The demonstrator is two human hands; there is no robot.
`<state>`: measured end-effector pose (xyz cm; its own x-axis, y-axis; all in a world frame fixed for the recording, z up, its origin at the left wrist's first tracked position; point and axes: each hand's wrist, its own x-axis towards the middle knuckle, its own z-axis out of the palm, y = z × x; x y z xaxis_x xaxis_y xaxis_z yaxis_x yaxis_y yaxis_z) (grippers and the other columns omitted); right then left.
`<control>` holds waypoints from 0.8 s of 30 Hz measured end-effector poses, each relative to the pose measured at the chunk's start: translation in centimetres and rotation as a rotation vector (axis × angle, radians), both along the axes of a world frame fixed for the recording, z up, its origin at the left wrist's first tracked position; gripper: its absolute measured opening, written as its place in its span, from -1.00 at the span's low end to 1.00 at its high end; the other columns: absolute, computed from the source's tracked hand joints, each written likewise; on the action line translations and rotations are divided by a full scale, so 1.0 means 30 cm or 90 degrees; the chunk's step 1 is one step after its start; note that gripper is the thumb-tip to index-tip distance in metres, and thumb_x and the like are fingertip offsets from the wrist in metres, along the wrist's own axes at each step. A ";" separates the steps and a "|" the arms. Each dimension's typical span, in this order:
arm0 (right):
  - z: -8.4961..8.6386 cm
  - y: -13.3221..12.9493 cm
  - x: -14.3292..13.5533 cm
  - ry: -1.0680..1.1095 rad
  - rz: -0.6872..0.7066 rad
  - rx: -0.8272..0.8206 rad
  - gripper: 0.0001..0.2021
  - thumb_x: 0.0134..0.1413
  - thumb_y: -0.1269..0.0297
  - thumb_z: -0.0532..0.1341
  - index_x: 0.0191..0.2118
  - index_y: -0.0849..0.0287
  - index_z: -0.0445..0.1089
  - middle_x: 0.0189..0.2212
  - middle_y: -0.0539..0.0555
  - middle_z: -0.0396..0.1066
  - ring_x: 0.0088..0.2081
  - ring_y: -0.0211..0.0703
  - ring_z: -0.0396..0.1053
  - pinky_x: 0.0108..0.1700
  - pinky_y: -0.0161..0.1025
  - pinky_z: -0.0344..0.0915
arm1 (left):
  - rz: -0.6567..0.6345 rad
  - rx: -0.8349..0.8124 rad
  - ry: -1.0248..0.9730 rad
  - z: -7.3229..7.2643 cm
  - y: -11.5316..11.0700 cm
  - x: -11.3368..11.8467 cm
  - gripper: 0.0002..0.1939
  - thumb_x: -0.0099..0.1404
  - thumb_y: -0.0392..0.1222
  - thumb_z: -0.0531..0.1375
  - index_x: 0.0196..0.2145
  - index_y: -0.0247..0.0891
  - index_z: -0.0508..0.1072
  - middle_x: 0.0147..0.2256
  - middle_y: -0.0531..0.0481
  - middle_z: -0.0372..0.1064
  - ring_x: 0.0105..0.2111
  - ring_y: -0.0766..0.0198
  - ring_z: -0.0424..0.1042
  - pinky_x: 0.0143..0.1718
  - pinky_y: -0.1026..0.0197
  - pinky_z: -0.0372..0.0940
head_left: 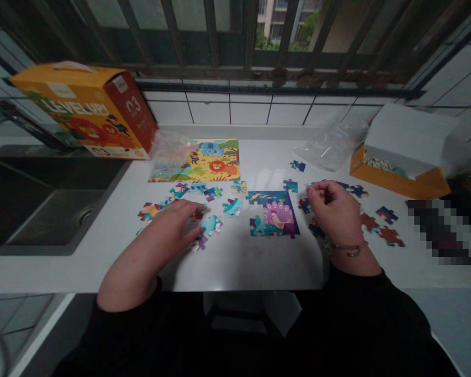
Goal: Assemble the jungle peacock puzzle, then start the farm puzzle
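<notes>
A partly joined jigsaw puzzle (278,215) with a pink-purple peacock on dark blue lies on the white counter between my hands. To its left, my left hand (172,222) is low over loose puzzle pieces, thumb and fingers apart. A teal puzzle piece (211,225) lies by its thumb, and another teal piece (232,207) is nearer the joined part. My right hand (333,209) is closed in a pinch right of the peacock; a bluish sliver shows at its fingertips, but whether it is held is unclear. A blue puzzle piece (290,185) sits above the joined part's upper right corner.
A yellow picture sheet (220,166) with lions lies at the back, partly under a clear plastic bag (170,146). An orange box (82,112) stands by the dark sink (58,209). At right are an open orange-white box (400,170), another plastic bag (329,146) and reddish pieces (390,235).
</notes>
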<state>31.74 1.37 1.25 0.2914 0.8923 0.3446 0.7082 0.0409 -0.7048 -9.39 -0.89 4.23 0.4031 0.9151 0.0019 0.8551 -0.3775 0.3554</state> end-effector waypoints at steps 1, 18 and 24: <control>0.005 -0.007 -0.024 -0.024 0.030 0.005 -0.73 0.33 0.02 0.30 -0.16 0.11 0.61 -0.44 0.03 0.53 -0.40 -0.08 0.43 -0.28 -0.16 0.30 | 0.036 -0.015 0.019 0.017 -0.010 -0.018 -0.65 0.46 -0.04 0.25 0.11 -0.18 0.63 0.08 -0.22 0.63 0.11 -0.11 0.58 0.23 -0.13 0.43; -0.009 -0.211 -0.491 -0.426 0.572 -0.073 -0.76 0.56 0.39 0.19 0.15 0.14 0.58 0.12 0.20 0.61 0.15 0.12 0.47 0.21 0.10 0.40 | 0.134 -0.228 0.170 0.056 -0.090 0.078 -0.48 0.29 -0.25 0.46 0.19 -0.13 0.56 -0.26 -0.04 0.70 -0.24 0.02 0.65 -0.24 0.14 0.32; 0.057 -0.238 -0.442 -0.446 0.623 -0.150 -0.86 0.52 0.39 0.27 -0.03 0.14 0.61 -0.05 0.17 0.57 0.02 0.08 0.48 0.08 0.00 0.44 | 0.116 -0.208 0.145 0.032 -0.096 0.070 -0.70 0.25 -0.18 0.48 -0.06 -0.07 0.63 -0.32 -0.01 0.66 -0.32 0.02 0.60 -0.31 0.13 0.23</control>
<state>18.48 -5.77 2.96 -0.7203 0.6924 -0.0426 0.6792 0.6913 -0.2466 -7.29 -3.75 5.18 0.1919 0.9093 -0.3692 0.9677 -0.1125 0.2258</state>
